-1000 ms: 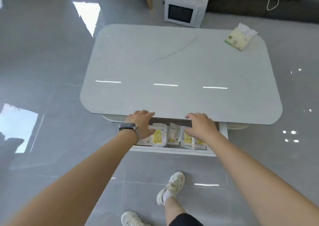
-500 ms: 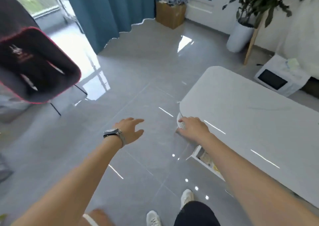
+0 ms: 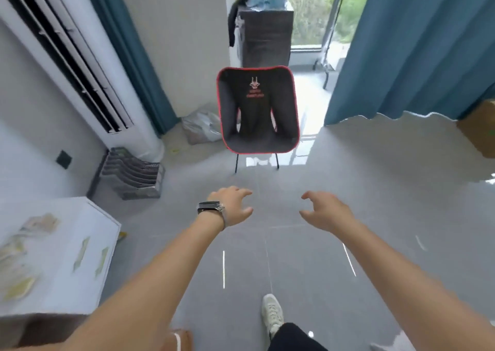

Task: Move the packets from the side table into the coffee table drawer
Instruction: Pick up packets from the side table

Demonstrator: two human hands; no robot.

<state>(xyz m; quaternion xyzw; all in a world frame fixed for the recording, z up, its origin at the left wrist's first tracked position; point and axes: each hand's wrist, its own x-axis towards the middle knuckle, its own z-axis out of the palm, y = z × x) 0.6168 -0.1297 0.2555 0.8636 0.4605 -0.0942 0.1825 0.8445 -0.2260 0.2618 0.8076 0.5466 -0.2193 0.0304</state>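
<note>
While both hands hang empty, left hand [image 3: 232, 208] and right hand [image 3: 326, 211] with grip apart, packets [image 3: 21, 262] lie scattered on side table tabletop [image 3: 88, 216], left of chair [image 3: 257, 109]. Advice: turn left, gather several flat.

packets [image 3: 18, 286]: at least five on the white counter [image 3: 88, 216], blurred, exact count unclear
hands: two, left hand [image 3: 231, 206], right hand [image 3: 325, 211]
chair [image 3: 258, 109]: one, beyond the hands
curtains [image 3: 409, 45]: two
shoes [image 3: 272, 314]: one in view
wristwatch [image 3: 210, 207]: one
</note>
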